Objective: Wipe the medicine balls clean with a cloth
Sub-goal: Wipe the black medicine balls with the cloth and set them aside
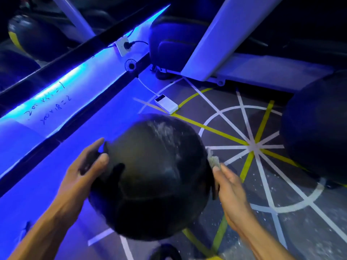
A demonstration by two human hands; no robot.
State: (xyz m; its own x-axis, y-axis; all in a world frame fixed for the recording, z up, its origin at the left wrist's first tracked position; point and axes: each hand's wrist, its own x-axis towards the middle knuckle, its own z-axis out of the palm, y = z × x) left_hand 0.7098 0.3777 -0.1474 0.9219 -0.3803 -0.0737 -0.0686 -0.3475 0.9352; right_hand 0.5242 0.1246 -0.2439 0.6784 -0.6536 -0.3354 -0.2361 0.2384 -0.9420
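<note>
A large black medicine ball (150, 177) fills the lower middle of the head view, with a pale dusty streak on its upper right. My left hand (84, 166) holds its left side, thumb and fingers curved onto the surface. My right hand (228, 182) is at the ball's right side and presses a small pale cloth (214, 159) against it; most of the cloth is hidden behind the ball and my fingers. A second dark medicine ball (317, 128) sits on the floor at the right edge.
The grey floor (281, 212) carries white and yellow taped lines. A white power bank (166, 104) with a cable lies ahead, near a small fan (130, 65). A blue-lit ledge (56, 102) runs along the left. White machine frames (212, 38) stand behind. More dark balls (32, 34) sit at the upper left.
</note>
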